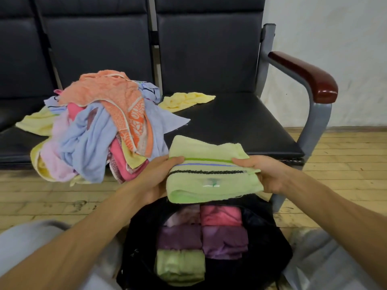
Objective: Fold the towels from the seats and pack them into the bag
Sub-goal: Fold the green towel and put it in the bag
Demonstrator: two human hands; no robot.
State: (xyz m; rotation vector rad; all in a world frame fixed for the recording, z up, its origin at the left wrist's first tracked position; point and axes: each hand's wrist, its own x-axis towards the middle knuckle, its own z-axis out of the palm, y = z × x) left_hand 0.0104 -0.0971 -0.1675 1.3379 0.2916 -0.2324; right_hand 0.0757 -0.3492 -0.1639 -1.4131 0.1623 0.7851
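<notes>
Fuzzy terry-cloth towel (pixel 211 174), smooth matt leather-like seat (pixel 240 124), glossy wooden armrest (pixel 307 76), worn plank floor (pixel 345 160).

no words, brand names or numbers can be read anywhere. the orange towel (pixel 134 120) carries a white woven pattern that may be lettering, too crumpled to make out. the small mark on the folded green towel (pixel 211 183) is blurred.

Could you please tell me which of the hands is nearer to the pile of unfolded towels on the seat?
Left. The left hand grips the folded green towel at its edge right beside the pile; the right hand grips the opposite edge, farther off.
</notes>
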